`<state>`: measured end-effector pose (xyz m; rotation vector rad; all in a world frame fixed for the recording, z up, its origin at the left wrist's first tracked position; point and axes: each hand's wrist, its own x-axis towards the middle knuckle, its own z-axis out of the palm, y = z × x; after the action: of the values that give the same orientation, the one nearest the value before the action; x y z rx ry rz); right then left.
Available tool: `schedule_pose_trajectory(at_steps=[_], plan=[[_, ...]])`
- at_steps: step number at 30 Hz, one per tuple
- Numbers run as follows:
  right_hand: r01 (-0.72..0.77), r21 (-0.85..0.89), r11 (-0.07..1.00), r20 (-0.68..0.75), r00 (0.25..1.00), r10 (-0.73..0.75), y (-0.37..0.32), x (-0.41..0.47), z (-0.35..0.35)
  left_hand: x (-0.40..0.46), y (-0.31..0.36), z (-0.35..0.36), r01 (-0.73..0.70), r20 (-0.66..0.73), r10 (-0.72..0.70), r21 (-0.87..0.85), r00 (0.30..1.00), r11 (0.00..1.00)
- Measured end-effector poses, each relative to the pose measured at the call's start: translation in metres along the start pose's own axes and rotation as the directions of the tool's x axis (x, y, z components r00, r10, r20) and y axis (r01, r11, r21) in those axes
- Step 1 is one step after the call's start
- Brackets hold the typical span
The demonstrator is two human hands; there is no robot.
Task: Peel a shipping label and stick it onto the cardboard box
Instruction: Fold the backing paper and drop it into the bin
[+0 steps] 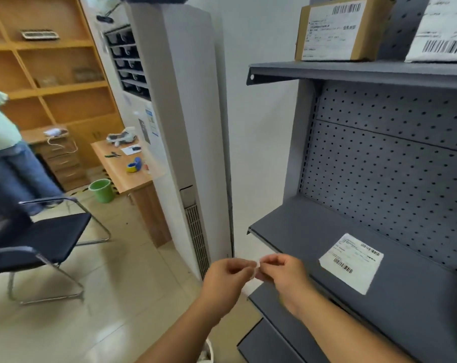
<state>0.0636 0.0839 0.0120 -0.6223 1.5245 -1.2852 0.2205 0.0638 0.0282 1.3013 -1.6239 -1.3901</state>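
A small white scrap of paper (258, 268), possibly a folded label or its backing, though too blurred to be told apart, is pinched between the fingertips of the left hand (226, 277) and the right hand (282, 273), both closed on it just off the front corner of the middle shelf (287, 231). At about three o'clock from the hands, one shipping label (351, 262) is seen lying flat on that shelf, apart from both hands. At twelve to one o'clock, on the upper shelf (353, 70), one cardboard box (340, 28) already labelled is stood, with a second labelled parcel (442, 30) beside it at the frame edge. The peeling is judged to be under way at most; the sticking is not yet done, and no unlabelled box is shown. Counted: two hands, one scrap, one loose label, two labelled parcels.
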Motion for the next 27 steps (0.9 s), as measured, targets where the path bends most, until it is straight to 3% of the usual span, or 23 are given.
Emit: schedule_pose_trajectory(at_steps=[6, 8, 11, 16, 19, 24, 27], plan=[[-0.165, 0.046, 0.985, 0.217, 0.964, 0.151, 0.023, -0.015, 0.039, -0.025, -0.024, -0.039, 0.081, -0.09, -0.084, -0.038, 0.992, 0.996], [-0.238, 0.077, 0.968, 0.323, 0.925, 0.202, 0.026, -0.024, 0.049, -0.033, -0.031, -0.051, 0.066, -0.102, -0.06, 0.06, 0.993, 0.996], [-0.277, 0.058, 0.959, 0.468, 0.856, 0.219, 0.03, -0.033, 0.066, -0.041, -0.047, -0.069, 0.074, -0.225, -0.025, 0.211, 0.974, 0.975], [-0.287, -0.008, 0.958, 0.353, 0.895, 0.271, 0.049, -0.025, 0.099, -0.046, -0.073, -0.082, 0.099, -0.33, 0.003, 0.291, 0.944, 0.951], [-0.321, -0.013, 0.947, 0.32, 0.896, 0.308, 0.054, -0.017, 0.113, -0.041, -0.084, -0.089, 0.132, -0.292, -0.037, 0.315, 0.956, 0.94], [-0.333, -0.088, 0.939, 0.248, 0.905, 0.344, 0.075, -0.001, 0.135, -0.035, -0.11, -0.122, 0.178, -0.062, -0.176, 0.031, 0.982, 0.983], [-0.31, -0.111, 0.944, 0.257, 0.909, 0.328, 0.088, 0.007, 0.16, -0.024, -0.133, -0.146, 0.229, -0.047, -0.232, -0.073, 0.971, 0.971]])
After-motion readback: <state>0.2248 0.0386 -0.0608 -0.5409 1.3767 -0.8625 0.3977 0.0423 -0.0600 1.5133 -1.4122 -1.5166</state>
